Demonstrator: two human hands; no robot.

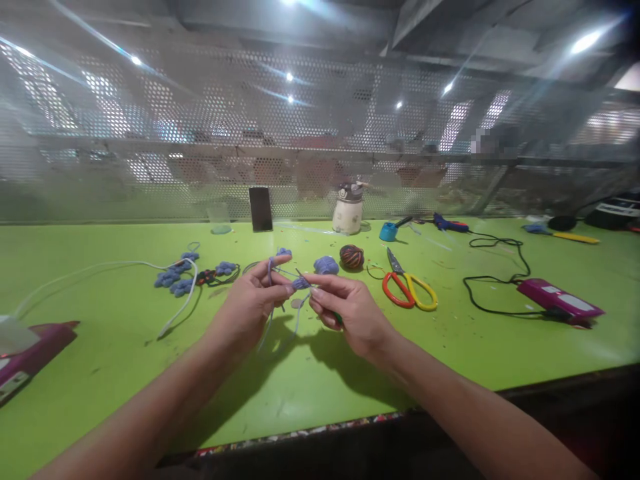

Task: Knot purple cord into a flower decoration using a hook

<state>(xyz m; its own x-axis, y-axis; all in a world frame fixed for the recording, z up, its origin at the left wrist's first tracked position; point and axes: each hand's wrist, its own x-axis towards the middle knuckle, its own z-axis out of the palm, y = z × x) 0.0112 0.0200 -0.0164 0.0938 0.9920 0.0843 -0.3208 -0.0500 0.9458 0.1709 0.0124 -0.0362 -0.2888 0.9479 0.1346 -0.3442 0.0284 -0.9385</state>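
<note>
Thumb and fingers of my left hand [257,293] pinch a small blue-purple crochet piece [301,284], and a strand of the same yarn loops over the raised index finger. My right hand [353,307] grips a crochet hook with a green handle [339,318], its tip at the piece. Loose yarn tails [299,317] hang below both hands. Just beyond them lie a blue-purple yarn ball [327,265] and a dark multicoloured yarn ball [352,257]. Finished-looking blue crochet clusters [175,277] rest to the left of my left hand.
Scissors [410,291] with red and yellow handles lie right of my right hand on the green table [225,413]. Behind stand a phone [261,209], a cream bottle [347,212] and a blue pot [388,231]. A magenta power strip [560,300] and white cable [115,263] lie at the sides.
</note>
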